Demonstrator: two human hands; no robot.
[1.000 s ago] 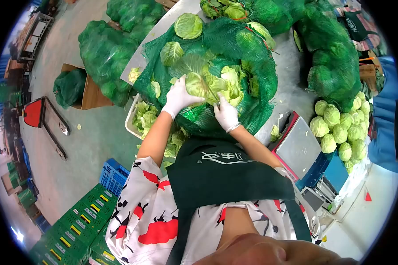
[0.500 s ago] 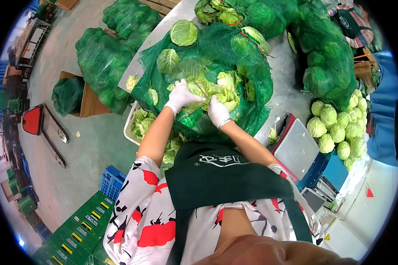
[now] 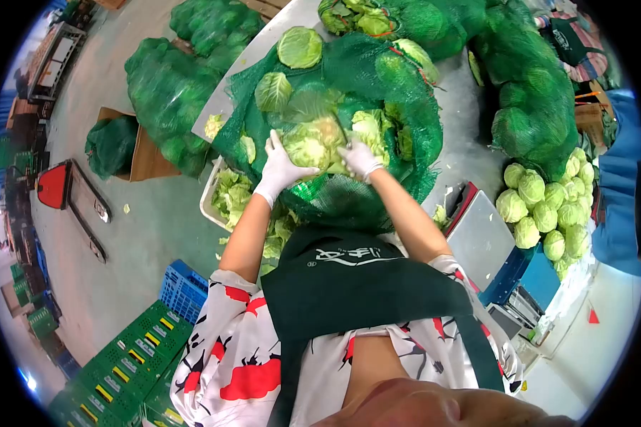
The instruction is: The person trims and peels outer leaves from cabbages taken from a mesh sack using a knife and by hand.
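Note:
My left hand (image 3: 283, 169), in a white glove, grips the left and near side of a pale green cabbage (image 3: 308, 146), thumb and fingers spread around it. The cabbage has a brownish patch near its far right. My right hand (image 3: 361, 159), also gloved, is closed at the cabbage's right side. A thin dark shape shows by its fingers; I cannot make out what it is. Both hands are over an opened green mesh sack (image 3: 413, 160) on the table. Loose pale leaves (image 3: 368, 132) lie just beyond my right hand.
Two cabbages (image 3: 300, 48) lie at the sack's far left. A white bin (image 3: 210, 206) of leaves stands at the table's near left. To the right are a metal-topped scale (image 3: 477, 242) and piled cabbages (image 3: 541, 206). Full mesh sacks (image 3: 527, 92) surround the table; another person (image 3: 580, 46) is at far right.
My left hand has moved down slightly, and its fingers have spread around the cabbage. My right hand has shifted right. The cabbage's brownish patch now shows, where a blurred leaf was before.

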